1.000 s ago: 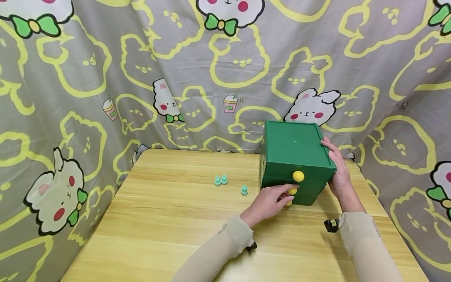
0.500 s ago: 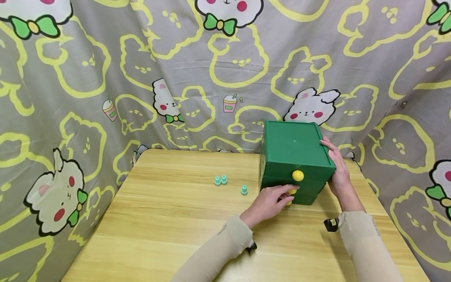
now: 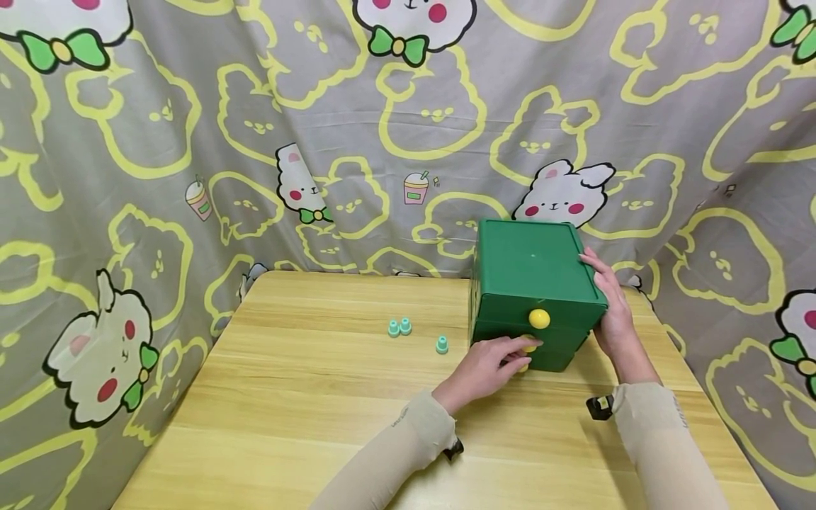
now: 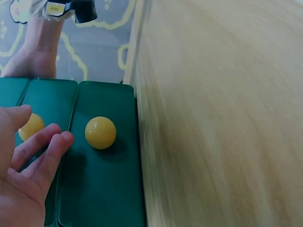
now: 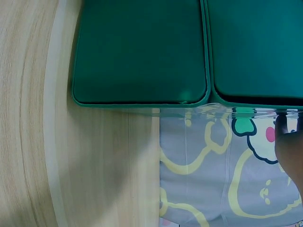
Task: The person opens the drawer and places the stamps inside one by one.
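A green drawer cabinet (image 3: 535,262) with round yellow knobs stands at the right of the table. My left hand (image 3: 484,365) is at its front, thumb and fingers about the middle knob (image 4: 32,126), pinching it. Below the fingers, the lowest knob (image 4: 100,133) is free of the hand. The top knob (image 3: 539,319) is also untouched. My right hand (image 3: 613,308) lies along the cabinet's right side, with fingers extended toward the top edge. Only part of that hand shows at the border of the right wrist view. The drawers look closed or nearly so.
Several small things rest left of the cabinet: two turquoise stepped pegs (image 3: 399,326) side by side and a single turquoise peg (image 3: 442,345) nearer the cabinet. They stand on a wooden table (image 3: 287,397). A patterned curtain (image 3: 357,127) hangs behind it and along both sides.
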The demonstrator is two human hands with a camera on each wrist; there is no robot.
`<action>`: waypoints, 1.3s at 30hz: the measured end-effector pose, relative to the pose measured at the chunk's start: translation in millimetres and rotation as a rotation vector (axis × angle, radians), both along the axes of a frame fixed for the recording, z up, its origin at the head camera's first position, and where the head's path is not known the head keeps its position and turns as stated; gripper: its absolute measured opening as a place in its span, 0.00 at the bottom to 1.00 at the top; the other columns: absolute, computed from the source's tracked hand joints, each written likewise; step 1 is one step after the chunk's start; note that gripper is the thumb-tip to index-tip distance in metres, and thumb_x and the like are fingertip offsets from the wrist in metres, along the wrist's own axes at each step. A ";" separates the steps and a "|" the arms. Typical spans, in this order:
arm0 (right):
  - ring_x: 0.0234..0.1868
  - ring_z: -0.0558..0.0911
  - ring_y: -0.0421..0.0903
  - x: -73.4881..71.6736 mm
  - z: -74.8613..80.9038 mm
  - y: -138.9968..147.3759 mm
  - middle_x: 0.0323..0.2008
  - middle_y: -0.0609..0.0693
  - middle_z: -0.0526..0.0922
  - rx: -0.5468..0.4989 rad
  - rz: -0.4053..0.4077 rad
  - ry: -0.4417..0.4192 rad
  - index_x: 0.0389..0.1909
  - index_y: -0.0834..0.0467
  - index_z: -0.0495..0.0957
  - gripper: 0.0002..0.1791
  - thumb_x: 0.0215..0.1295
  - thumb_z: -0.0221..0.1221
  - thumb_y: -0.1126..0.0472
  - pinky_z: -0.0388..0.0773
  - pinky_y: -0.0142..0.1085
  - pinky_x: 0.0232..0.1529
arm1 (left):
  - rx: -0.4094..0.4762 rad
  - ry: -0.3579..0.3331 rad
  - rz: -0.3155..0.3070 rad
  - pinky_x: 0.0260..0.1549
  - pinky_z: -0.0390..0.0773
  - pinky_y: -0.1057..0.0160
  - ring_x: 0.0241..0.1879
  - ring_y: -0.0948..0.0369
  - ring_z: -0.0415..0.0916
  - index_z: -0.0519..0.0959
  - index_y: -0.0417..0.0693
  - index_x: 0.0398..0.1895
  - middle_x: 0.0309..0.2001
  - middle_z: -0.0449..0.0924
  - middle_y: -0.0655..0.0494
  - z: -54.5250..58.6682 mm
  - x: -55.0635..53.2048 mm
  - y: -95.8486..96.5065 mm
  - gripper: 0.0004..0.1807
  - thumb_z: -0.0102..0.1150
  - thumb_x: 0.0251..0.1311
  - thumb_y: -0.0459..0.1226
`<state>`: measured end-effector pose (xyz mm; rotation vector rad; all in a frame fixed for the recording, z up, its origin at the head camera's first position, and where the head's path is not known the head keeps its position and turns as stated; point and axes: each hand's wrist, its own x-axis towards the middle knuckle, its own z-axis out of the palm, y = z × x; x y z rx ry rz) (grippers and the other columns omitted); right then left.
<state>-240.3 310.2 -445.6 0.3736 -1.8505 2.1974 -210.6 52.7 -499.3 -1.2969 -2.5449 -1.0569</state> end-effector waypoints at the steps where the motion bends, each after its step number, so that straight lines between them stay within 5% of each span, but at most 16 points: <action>1: 0.84 0.42 0.44 -0.1 -0.1 0.0 0.84 0.43 0.46 0.000 0.000 0.000 0.77 0.56 0.65 0.26 0.84 0.40 0.53 0.52 0.30 0.76 | -0.005 -0.001 -0.009 0.44 0.71 0.84 0.42 0.78 0.76 0.78 0.64 0.68 0.45 0.83 0.68 -0.4 0.3 -0.6 0.19 0.55 0.78 0.43; 8: 0.83 0.42 0.44 -0.2 0.3 -0.4 0.84 0.42 0.47 0.005 -0.006 -0.003 0.77 0.55 0.65 0.26 0.84 0.40 0.53 0.51 0.31 0.76 | -0.040 -0.026 -0.059 0.40 0.68 0.83 0.38 0.76 0.70 0.81 0.60 0.65 0.42 0.80 0.69 -4.9 3.3 -4.4 0.17 0.52 0.79 0.44; 24: 0.83 0.43 0.44 -1.0 -0.1 -0.4 0.84 0.42 0.47 -0.014 0.000 -0.004 0.77 0.55 0.65 0.26 0.84 0.41 0.53 0.53 0.29 0.75 | -0.122 -0.212 0.024 0.49 0.76 0.79 0.46 0.76 0.80 0.76 0.61 0.70 0.50 0.86 0.64 -23.2 4.7 -5.2 0.21 0.57 0.76 0.43; 31: 0.83 0.42 0.44 -0.9 -1.7 0.0 0.84 0.41 0.48 -0.016 0.006 -0.003 0.77 0.55 0.65 0.26 0.84 0.41 0.53 0.53 0.29 0.75 | -0.074 -0.262 0.049 0.48 0.76 0.79 0.46 0.76 0.80 0.78 0.59 0.68 0.53 0.86 0.63 -31.3 3.3 0.7 0.20 0.58 0.76 0.42; 39: 0.83 0.42 0.44 -1.8 -1.5 -0.3 0.84 0.42 0.48 -0.022 0.001 0.000 0.77 0.56 0.65 0.26 0.84 0.41 0.53 0.53 0.30 0.75 | 0.028 -0.219 0.158 0.39 0.74 0.82 0.37 0.80 0.78 0.85 0.60 0.58 0.42 0.89 0.65 -38.3 1.9 10.9 0.14 0.63 0.72 0.40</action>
